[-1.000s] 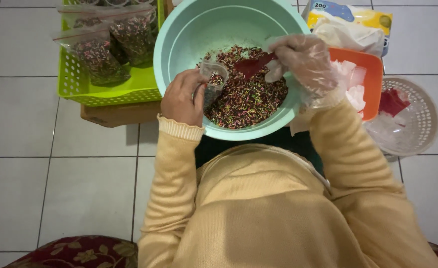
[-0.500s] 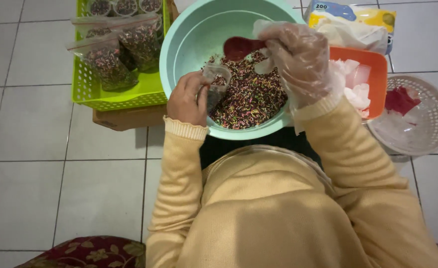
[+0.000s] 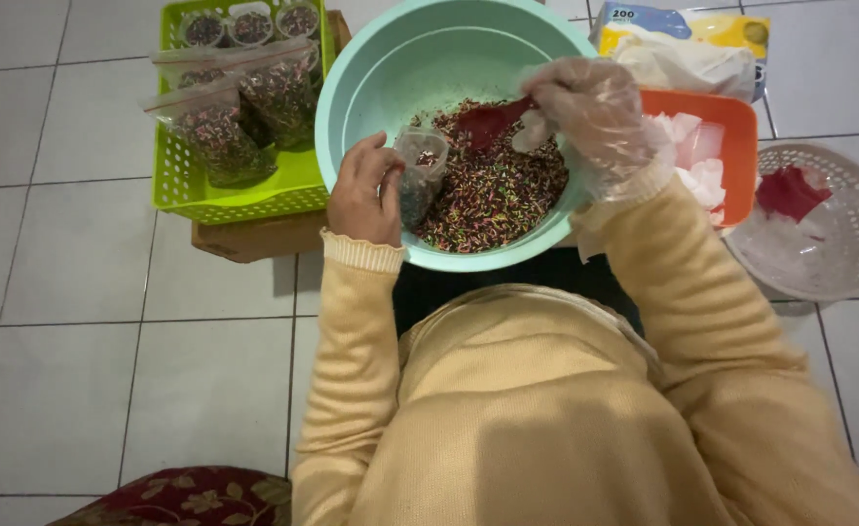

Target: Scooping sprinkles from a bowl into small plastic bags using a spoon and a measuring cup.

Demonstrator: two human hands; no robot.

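Observation:
A large teal bowl (image 3: 381,88) holds a heap of multicoloured sprinkles (image 3: 493,200). My left hand (image 3: 363,193), bare, holds a small clear plastic bag (image 3: 418,175) partly filled with sprinkles, inside the bowl at its near left rim. My right hand (image 3: 590,122), in a clear plastic glove, grips a red scoop (image 3: 486,122) over the sprinkles, just right of the bag's mouth. My cream sweater sleeves fill the lower part of the view.
A lime-green basket (image 3: 283,190) at the left holds several filled sprinkle bags (image 3: 217,141) and sits on a wooden board (image 3: 254,239). An orange tray (image 3: 731,122) of clear plastic, a tissue pack (image 3: 688,34) and a beige round basket (image 3: 858,224) stand at the right. White floor tiles lie around.
My right hand brought the red scoop up out of the sprinkles and across toward the bag's mouth. My left hand kept the bag in place.

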